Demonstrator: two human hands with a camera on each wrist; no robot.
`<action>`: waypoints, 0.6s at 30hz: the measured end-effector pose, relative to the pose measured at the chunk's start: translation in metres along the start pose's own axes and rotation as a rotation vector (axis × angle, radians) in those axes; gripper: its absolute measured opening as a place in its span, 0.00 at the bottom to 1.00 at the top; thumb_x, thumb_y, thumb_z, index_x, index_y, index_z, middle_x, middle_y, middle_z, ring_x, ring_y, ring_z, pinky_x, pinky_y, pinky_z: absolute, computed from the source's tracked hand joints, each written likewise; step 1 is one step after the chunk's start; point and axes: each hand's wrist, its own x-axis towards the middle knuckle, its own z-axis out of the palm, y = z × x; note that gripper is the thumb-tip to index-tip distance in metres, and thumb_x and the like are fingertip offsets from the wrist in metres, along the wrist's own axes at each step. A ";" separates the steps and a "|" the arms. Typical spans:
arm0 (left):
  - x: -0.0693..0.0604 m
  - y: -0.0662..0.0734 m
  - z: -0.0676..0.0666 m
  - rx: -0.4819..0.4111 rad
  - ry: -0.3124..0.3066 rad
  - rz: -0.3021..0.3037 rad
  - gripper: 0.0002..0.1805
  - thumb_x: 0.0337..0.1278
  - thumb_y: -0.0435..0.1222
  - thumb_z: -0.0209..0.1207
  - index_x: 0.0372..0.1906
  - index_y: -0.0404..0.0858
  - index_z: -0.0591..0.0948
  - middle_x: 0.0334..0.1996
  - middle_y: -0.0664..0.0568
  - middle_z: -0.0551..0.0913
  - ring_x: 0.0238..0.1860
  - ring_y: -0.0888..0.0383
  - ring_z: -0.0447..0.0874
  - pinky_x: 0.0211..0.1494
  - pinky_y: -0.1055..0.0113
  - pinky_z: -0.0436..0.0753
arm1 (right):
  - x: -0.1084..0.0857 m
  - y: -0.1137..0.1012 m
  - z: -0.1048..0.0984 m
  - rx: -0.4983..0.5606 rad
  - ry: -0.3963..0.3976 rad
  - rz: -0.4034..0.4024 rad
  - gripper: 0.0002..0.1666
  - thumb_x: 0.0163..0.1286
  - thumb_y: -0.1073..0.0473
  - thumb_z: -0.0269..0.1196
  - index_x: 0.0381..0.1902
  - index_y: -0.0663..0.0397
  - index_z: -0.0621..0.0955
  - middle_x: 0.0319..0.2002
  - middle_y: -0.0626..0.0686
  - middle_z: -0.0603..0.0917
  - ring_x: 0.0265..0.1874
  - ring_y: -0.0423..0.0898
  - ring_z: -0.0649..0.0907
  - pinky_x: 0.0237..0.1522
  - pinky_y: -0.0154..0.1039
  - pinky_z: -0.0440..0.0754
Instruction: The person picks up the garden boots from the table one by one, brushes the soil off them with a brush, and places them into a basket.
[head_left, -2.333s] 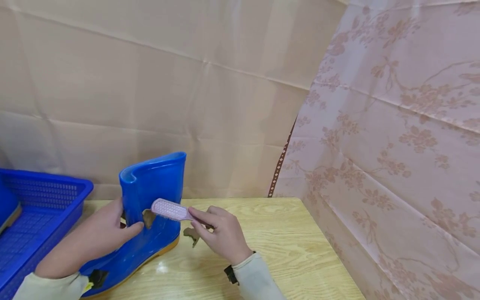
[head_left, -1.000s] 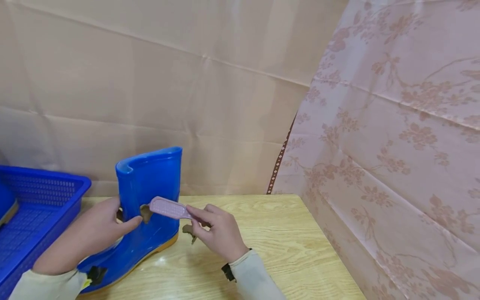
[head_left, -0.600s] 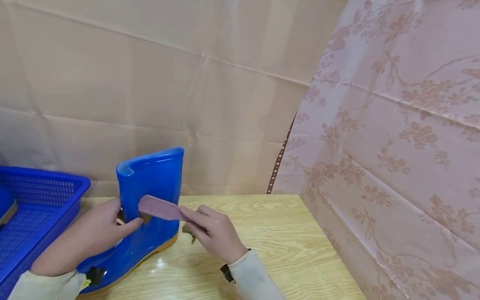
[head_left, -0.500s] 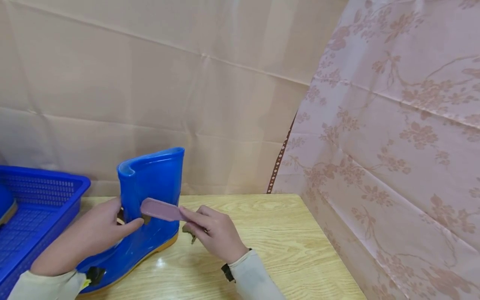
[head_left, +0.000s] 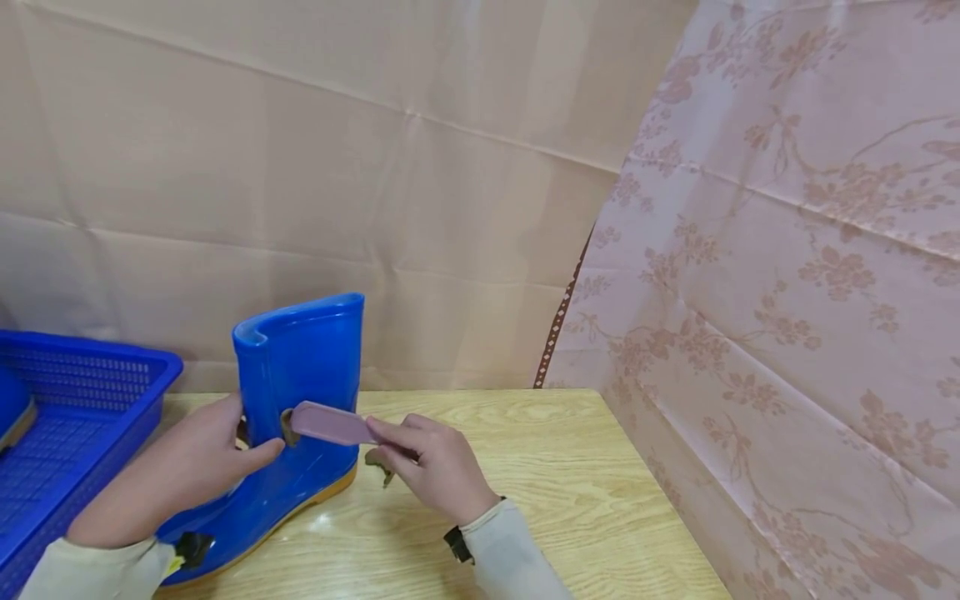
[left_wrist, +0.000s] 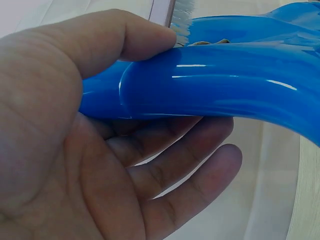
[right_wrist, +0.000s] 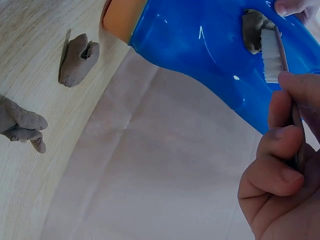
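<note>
A blue rain boot (head_left: 315, 358) with a tan sole (right_wrist: 123, 17) stands upright on the table. My left hand (head_left: 187, 467) grips the shaft near the ankle, its thumb on one side and fingers on the other, as the left wrist view shows. A pink-handled brush (head_left: 330, 423) is held in my right hand (head_left: 438, 467), thumb and fingers curled round the handle. In the right wrist view its white bristles (right_wrist: 272, 55) meet the boot beside a brown mud-like patch (right_wrist: 254, 27). From the head view the brush back hides part of that patch.
At the left is a blue perforated basket (head_left: 171, 377) with another blue boot (head_left: 11, 404) in it. Brown lumps lie on the wooden table (head_left: 562, 483); one lump (right_wrist: 77, 60) is near the boot's sole. Beige and floral cloths hang behind and to the right.
The brush has swept left across the brown patch, then shifted back a little to the right, its back now tilted towards the head camera. My left hand stays in place on the boot.
</note>
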 end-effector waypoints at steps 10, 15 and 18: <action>-0.001 -0.002 0.001 -0.017 -0.003 0.009 0.41 0.67 0.46 0.67 0.73 0.26 0.63 0.49 0.38 0.87 0.44 0.46 0.89 0.42 0.44 0.89 | 0.001 -0.002 -0.001 0.058 0.026 -0.033 0.24 0.74 0.57 0.67 0.66 0.39 0.82 0.30 0.41 0.80 0.23 0.31 0.70 0.22 0.23 0.67; -0.002 0.001 0.000 -0.024 -0.019 0.026 0.37 0.66 0.45 0.68 0.70 0.28 0.68 0.44 0.46 0.88 0.41 0.51 0.88 0.40 0.48 0.89 | 0.001 -0.005 -0.002 0.065 0.038 -0.099 0.25 0.74 0.59 0.66 0.68 0.42 0.81 0.32 0.43 0.81 0.25 0.32 0.71 0.25 0.21 0.66; -0.002 0.003 -0.001 -0.026 -0.027 0.023 0.37 0.65 0.45 0.68 0.70 0.29 0.69 0.43 0.48 0.88 0.40 0.52 0.88 0.39 0.49 0.89 | 0.000 -0.008 -0.003 0.044 0.034 -0.136 0.27 0.73 0.61 0.67 0.69 0.43 0.80 0.33 0.44 0.82 0.25 0.32 0.70 0.26 0.20 0.66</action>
